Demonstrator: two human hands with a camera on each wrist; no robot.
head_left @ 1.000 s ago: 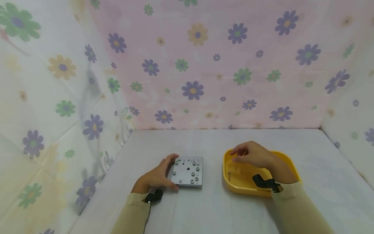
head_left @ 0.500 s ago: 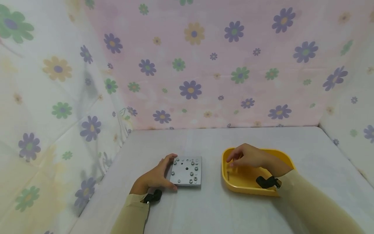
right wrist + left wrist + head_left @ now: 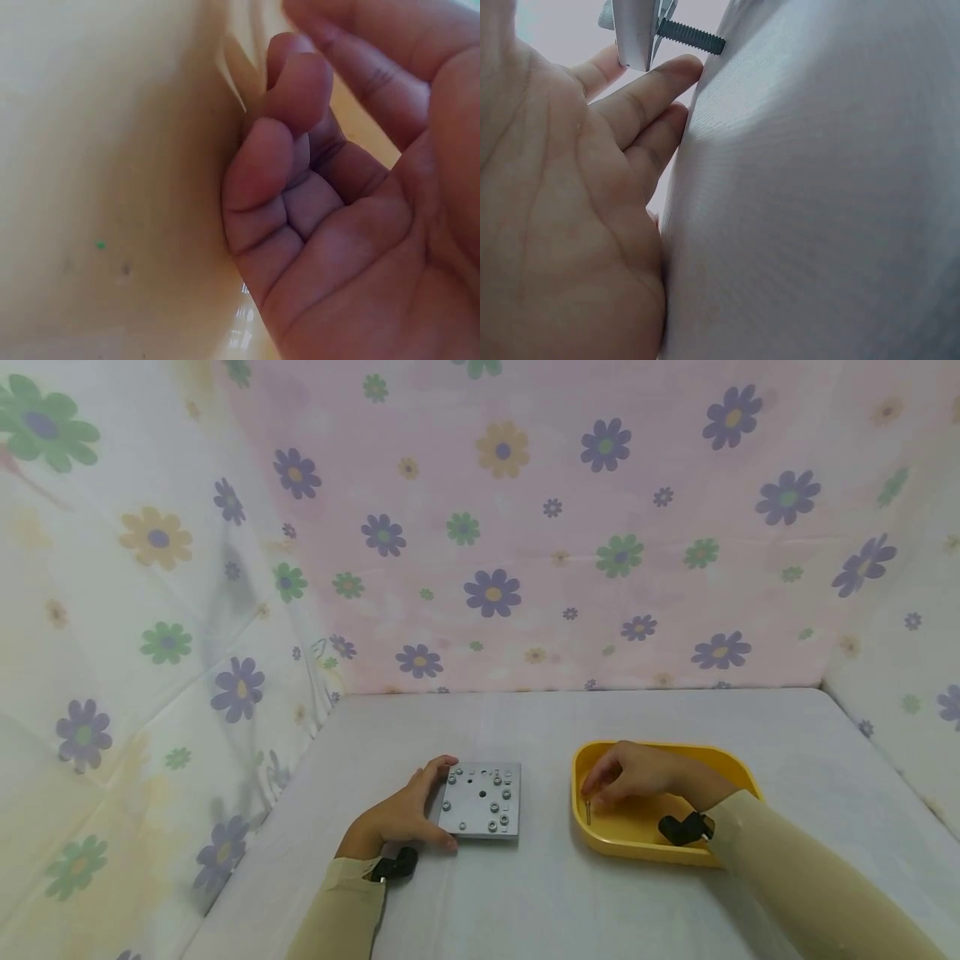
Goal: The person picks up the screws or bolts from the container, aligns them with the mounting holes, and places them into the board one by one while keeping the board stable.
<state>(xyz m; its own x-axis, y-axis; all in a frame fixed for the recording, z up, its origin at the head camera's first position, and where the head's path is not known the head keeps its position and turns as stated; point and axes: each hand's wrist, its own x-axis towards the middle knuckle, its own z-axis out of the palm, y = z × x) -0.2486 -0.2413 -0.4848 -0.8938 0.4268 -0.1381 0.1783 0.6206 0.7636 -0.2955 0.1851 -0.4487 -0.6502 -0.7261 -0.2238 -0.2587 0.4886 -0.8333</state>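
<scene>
My left hand [image 3: 408,810] holds a square silver metal plate [image 3: 468,810] by its left side, thumb at the near corner and forefinger at the far one. Several socket-head bolts and holes dot the plate's top. The left wrist view shows a dark threaded bolt shank [image 3: 694,36] sticking out beneath the plate's edge [image 3: 636,34]. My right hand [image 3: 637,774] reaches down into a yellow tray [image 3: 645,847]. Its forefinger and thumb tips are right at the upper end of a small screw [image 3: 588,814] lying in the tray, slightly apart. In the right wrist view the other fingers [image 3: 259,165] are loosely bent.
The table [image 3: 525,902] has a white cover, and the tray stands to the right of the plate. Flower-print cloth [image 3: 540,543] hangs behind and along both sides. A small black wrist camera [image 3: 682,829] sits by the right cuff, close over the tray's near rim.
The right hand has lowered into the tray, its fingertips coming down to the screw. The left hand and the plate have stayed in place.
</scene>
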